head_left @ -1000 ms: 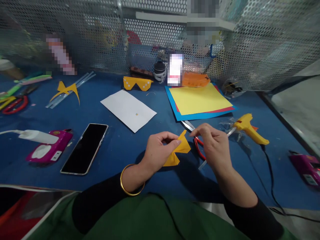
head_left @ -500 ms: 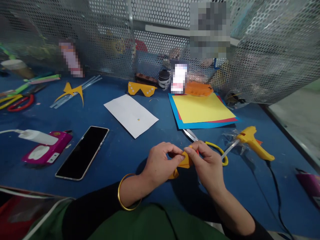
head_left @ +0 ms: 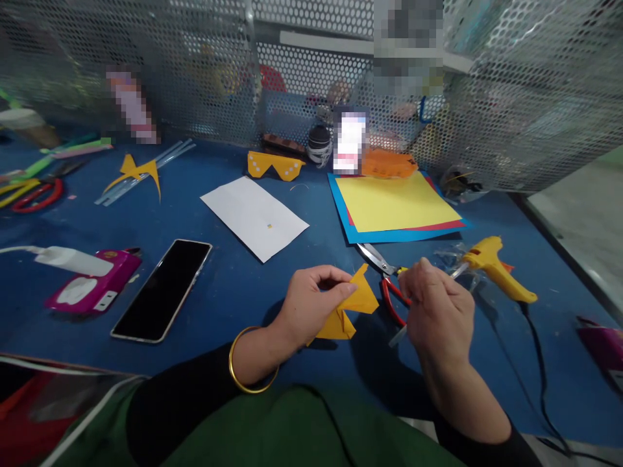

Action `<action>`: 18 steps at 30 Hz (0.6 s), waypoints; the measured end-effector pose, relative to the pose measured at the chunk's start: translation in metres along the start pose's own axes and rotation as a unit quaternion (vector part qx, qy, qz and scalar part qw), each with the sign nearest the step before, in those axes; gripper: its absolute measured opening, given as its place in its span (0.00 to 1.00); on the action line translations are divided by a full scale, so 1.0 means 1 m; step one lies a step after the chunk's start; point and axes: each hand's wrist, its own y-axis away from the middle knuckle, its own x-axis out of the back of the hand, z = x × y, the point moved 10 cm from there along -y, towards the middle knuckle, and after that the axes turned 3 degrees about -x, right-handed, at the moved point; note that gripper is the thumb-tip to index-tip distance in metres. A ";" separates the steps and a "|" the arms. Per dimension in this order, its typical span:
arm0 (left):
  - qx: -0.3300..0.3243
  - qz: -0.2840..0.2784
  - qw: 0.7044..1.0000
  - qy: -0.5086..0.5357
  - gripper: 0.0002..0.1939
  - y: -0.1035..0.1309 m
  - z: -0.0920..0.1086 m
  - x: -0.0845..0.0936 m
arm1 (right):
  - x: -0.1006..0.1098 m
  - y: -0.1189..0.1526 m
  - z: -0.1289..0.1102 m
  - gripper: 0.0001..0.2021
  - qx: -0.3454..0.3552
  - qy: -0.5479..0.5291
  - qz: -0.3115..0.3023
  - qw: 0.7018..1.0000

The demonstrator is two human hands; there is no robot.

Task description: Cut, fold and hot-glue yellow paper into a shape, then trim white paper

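My left hand (head_left: 316, 301), with a gold bangle at the wrist, pinches a folded orange-yellow paper piece (head_left: 363, 298) between thumb and fingers. Its creased flaps spread to the right and below the hand, above the blue table. To the right, my right hand (head_left: 440, 308) is apart from the paper, its fingers curled closed. Whatever it may hold is hidden. Beneath and beside that hand lie scissors (head_left: 392, 298) with red and yellow handles, partly covered. A yellow glue gun (head_left: 501, 269) rests farther right, its long clear glue stick (head_left: 398, 336) passing behind my right hand.
Paper sheets (head_left: 396, 201) and a white card (head_left: 253, 217) lie ahead. A yellow paper mask shape (head_left: 275, 167) stands behind. Leftward are a phone (head_left: 163, 288), a purple power strip (head_left: 104, 285) and a yellow cutout (head_left: 139, 172). A perforated metal screen (head_left: 311, 71) borders the back.
My right hand has let go of the paper and moved right, its fingers curling closed. My left hand keeps the paper, now more visible. The view has shifted slightly.
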 end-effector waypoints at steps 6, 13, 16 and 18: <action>-0.010 -0.004 0.999 -0.042 0.04 0.000 0.003 -0.001 | -0.017 0.003 0.009 0.04 -0.023 0.110 -0.100 0.989; -0.069 -0.004 0.982 -0.175 0.04 0.002 0.016 -0.003 | -0.035 0.011 0.017 0.07 -0.071 0.108 -0.154 0.979; -0.104 -0.001 0.973 -0.206 0.05 0.004 0.019 -0.004 | -0.038 0.013 0.013 0.09 -0.066 0.121 -0.156 0.978; -0.112 -0.002 0.970 -0.215 0.06 0.004 0.019 -0.005 | -0.039 0.014 0.011 0.10 -0.062 0.126 -0.156 0.978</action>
